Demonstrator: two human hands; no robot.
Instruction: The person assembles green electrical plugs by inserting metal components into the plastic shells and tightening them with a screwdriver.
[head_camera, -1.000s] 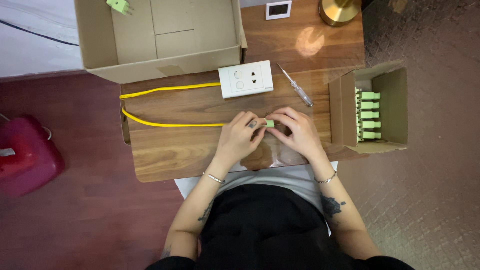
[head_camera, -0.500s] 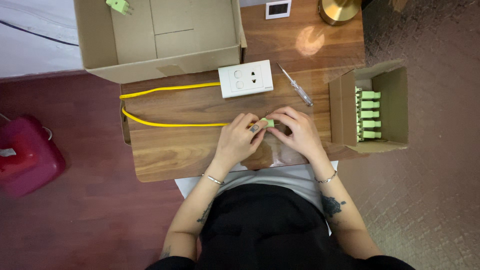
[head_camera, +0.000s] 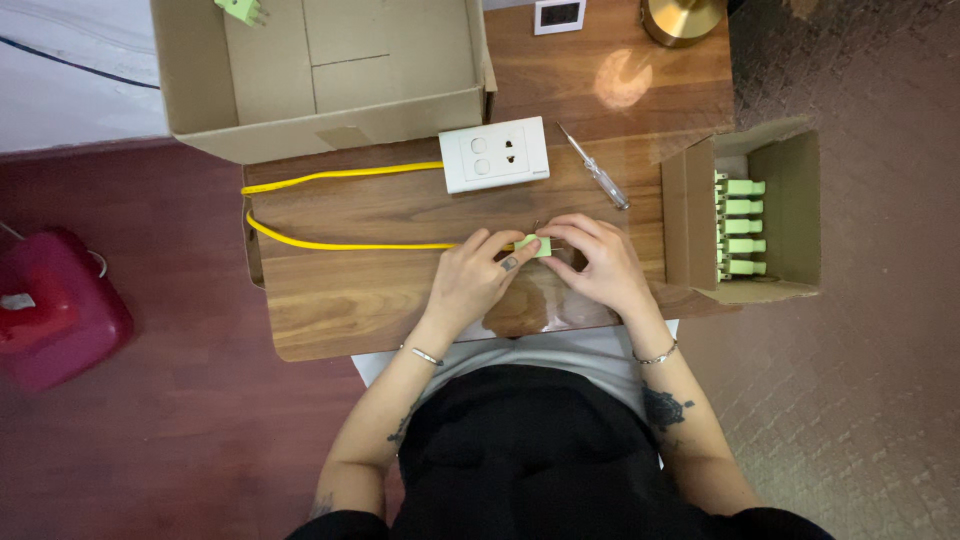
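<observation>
A small light-green plug sits between my two hands over the wooden table. My left hand pinches its left side, where a yellow cable runs in. My right hand grips the plug from the right. The yellow cable loops left and back to a white socket plate lying behind my hands. A screwdriver with a clear handle lies just right of the plate.
A large open cardboard box stands at the back left with one green plug inside. A smaller box on the right holds several green plugs. A brass lamp base is at the back. A red container sits on the floor.
My fingers have shifted slightly on the green plug. Everything else stays where it was.
</observation>
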